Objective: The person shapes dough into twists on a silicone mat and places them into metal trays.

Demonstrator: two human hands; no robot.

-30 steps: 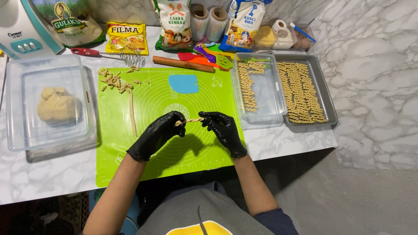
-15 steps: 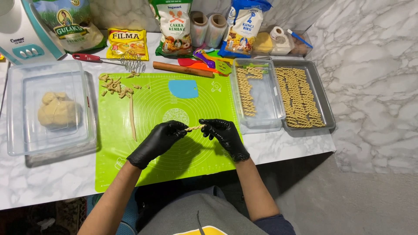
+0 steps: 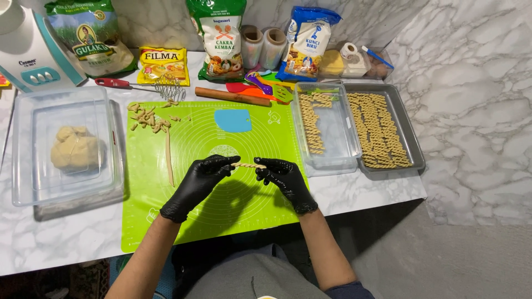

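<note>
Dough sits at the far left: a pale lump (image 3: 75, 148) in a clear plastic container (image 3: 22, 182) on the marble worktop (image 3: 360, 191), with a white mixer base (image 3: 33, 61) behind it. Next along, on the green silicone mat (image 3: 244, 213), lie a scatter of short cut dough pieces (image 3: 148, 117) and one long thin dough rope (image 3: 169, 158), both lying where they lay a second ago.

Over the middle of the mat the left hand (image 3: 197, 185), in a black glove, has its fingertips closed on the left end of a short twisted dough stick (image 3: 247, 165). The right hand (image 3: 285, 180), gloved the same, pinches the other end. The stick hangs between them, level and clear of the mat. Compared with a second ago the hands have hardly shifted, but the strip now shows a tighter spiral, so I judge the twisting of this piece to be about finished.

Further right, a clear tray (image 3: 346, 158) holds one column of finished twists (image 3: 310, 124) and is otherwise bare. Beside it, touching, a metal baking tray (image 3: 413, 149) is nearly filled with rows of the same twists (image 3: 379, 130). Neither tray's count looks changed.

Along the back stand flour bags, a whisk (image 3: 163, 86) and a wooden rolling pin (image 3: 231, 97).
</note>
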